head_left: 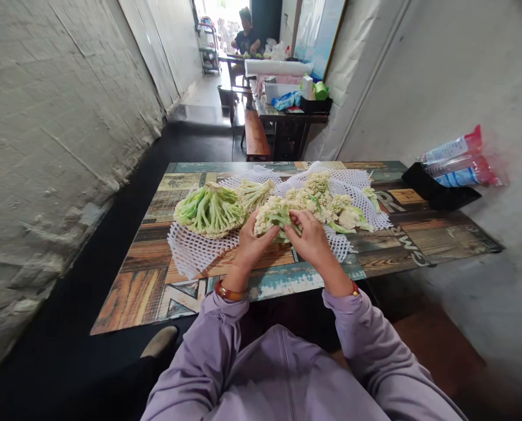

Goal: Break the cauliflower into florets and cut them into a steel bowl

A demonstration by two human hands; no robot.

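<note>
My left hand (252, 242) and my right hand (310, 237) both grip one cauliflower piece (272, 215) just above the patterned wooden table (155, 286). The fingers of each hand curl around its stalk from either side. A large cauliflower head (209, 210) lies upside down to the left on white foam netting (191, 248). A smaller piece (256, 193) lies behind my hands. A heap of broken florets (326, 202) rests on more netting to the right.
A black tray (439, 190) with plastic-wrapped packs (458, 161) sits at the table's right edge against the wall. Beyond stands a bench (256, 135) and another table with boxes (287, 93). A person (246, 36) sits far back. A brick wall runs along the left.
</note>
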